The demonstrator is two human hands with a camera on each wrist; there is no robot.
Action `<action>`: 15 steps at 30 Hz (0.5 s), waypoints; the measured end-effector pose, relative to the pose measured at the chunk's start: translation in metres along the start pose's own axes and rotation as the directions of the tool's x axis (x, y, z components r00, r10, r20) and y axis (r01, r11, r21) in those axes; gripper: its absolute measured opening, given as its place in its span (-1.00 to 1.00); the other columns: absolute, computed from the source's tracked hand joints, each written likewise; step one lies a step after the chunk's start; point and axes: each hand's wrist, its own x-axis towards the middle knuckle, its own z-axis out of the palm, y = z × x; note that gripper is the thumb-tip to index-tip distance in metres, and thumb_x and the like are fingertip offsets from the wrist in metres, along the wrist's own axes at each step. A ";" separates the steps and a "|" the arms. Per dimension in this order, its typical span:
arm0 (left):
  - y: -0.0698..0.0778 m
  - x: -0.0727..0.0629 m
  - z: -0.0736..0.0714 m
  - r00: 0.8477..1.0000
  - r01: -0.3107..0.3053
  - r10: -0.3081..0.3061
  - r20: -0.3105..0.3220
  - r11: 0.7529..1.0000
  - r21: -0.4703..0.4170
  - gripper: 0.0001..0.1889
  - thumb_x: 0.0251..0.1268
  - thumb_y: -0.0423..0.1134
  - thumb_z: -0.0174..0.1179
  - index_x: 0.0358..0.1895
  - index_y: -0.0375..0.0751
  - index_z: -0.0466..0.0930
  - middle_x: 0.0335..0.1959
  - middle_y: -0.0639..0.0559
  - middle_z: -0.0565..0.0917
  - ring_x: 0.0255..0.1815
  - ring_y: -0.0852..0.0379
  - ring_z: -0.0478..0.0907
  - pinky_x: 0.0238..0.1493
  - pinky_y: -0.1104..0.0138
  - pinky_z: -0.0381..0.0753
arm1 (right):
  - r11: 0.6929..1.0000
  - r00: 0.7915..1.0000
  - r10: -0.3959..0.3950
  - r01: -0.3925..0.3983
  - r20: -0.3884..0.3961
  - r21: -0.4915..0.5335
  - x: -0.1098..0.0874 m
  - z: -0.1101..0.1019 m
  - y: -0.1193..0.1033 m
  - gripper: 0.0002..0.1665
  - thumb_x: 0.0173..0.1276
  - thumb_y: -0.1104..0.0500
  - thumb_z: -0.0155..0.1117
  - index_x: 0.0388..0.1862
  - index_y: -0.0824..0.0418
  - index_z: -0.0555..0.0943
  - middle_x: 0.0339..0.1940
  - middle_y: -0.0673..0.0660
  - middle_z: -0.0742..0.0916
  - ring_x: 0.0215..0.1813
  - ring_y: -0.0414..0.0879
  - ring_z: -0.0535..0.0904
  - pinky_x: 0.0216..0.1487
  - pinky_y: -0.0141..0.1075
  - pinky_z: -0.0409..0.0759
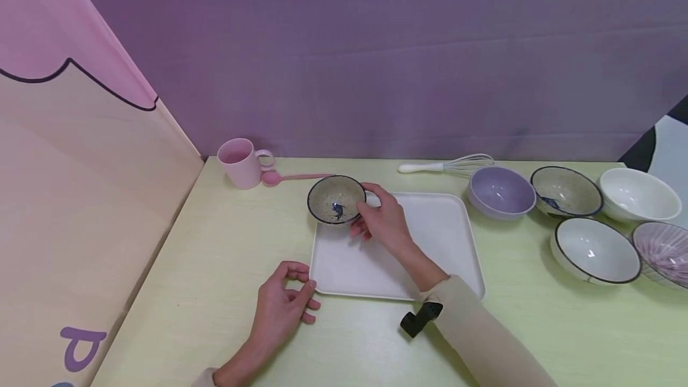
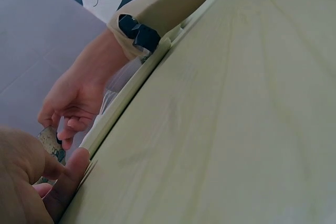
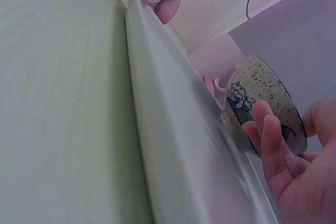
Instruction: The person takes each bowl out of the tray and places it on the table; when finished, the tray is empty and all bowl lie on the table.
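My right hand (image 1: 384, 220) grips a speckled beige bowl (image 1: 329, 200) by its right side, thumb at the rim and fingers below. The bowl has a dark rim and a blue motif; in the right wrist view its patterned outer wall (image 3: 262, 95) shows. It is over the far left corner of a white rectangular tray (image 1: 398, 255); whether its foot touches the tray, I cannot tell. At the tray's near left corner, my left hand (image 1: 282, 303) touches the edge with loosely bent fingers. In the left wrist view that hand (image 2: 31, 174) is partly cut off.
A pink mug (image 1: 242, 166) and pink spoon (image 1: 274, 178) lie at the back left. Behind the tray is a white-handled whisk (image 1: 424, 167). To the right stand a purple bowl (image 1: 501, 196), another speckled bowl (image 1: 570, 190) and several white or patterned bowls (image 1: 596, 249).
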 end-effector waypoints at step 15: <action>0.001 -0.001 0.000 1.000 0.009 -0.009 -0.013 1.000 0.023 -0.74 0.54 -0.50 0.37 0.16 -0.34 0.56 -0.03 -0.20 0.65 -0.45 -0.05 0.83 -0.56 0.17 0.90 | 0.999 1.000 -0.016 0.016 0.020 0.031 -0.037 -0.034 -0.008 -0.33 0.60 0.29 0.14 0.66 0.18 0.43 -0.45 0.31 0.85 -0.53 -0.10 0.81 -0.56 -0.30 0.82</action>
